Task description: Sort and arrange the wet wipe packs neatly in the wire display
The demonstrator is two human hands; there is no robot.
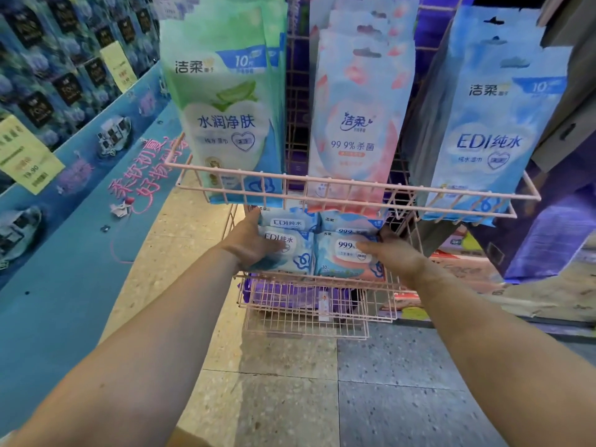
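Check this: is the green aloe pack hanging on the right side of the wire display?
No, the green aloe pack hangs at the left; a blue EDI pack hangs at the right.

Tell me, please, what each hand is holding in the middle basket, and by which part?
The left hand grips the blue EDI pack at its left edge; the right hand presses the pink 99.9% pack at its right side.

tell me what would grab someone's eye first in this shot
Three tall hanging stacks of wipe packs fill the top: the green pack on the left, the pink pack in the middle, the blue EDI pack on the right, behind the pink wire rail. Just below, the left hand and right hand press on two small flat packs lying side by side in the middle basket.
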